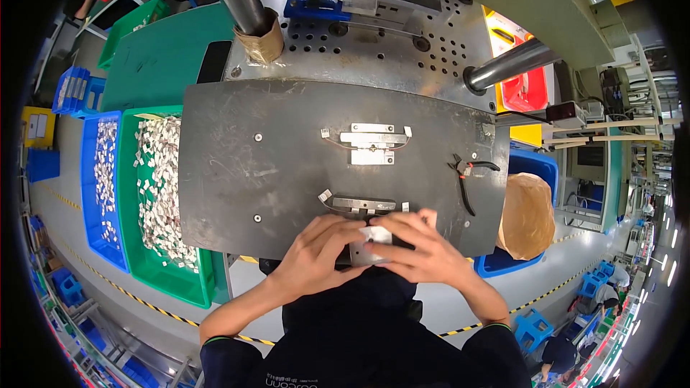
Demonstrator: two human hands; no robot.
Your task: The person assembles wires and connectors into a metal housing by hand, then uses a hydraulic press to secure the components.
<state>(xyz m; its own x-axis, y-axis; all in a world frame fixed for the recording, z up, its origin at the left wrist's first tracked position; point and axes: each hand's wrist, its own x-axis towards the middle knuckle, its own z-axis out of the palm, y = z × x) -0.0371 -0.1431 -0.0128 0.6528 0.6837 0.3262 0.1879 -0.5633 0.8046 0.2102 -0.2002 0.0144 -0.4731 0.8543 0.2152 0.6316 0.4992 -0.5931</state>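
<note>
Dark grey, scuffed metal worktop (223,165) spreads beneath and beyond both hands, with a perforated silver steel bed (460,65) farther off, between two polished steel columns (241,3). Left hand (314,255): fingers curved and close together, the fingertips at the left side of a small silver metal plate (363,253) near the worktop's near edge. Right hand (424,250): fingers slightly parted, the fingertips reaching over the same plate from its right side. Fingers hide part of the plate; whether either hand grips it or merely rests against it cannot be told. Just beyond the fingertips lies a narrow grey metal bar (364,203), with a thin wire ending in a white tab (325,195) beyond the left hand. Farther ahead of the hands, a silver metal fixture (372,145) of plates and a crossbar carries a thin wire with white end pieces. Beyond and to the right of the right hand lie pliers (463,178) with black and red handles. Well to the left of the left hand, a green plastic bin (205,280) and a blue plastic bin (90,226) hold many small white pieces (159,187). Brown paper (526,215) lines a blue container (496,266) right of the right hand.
</note>
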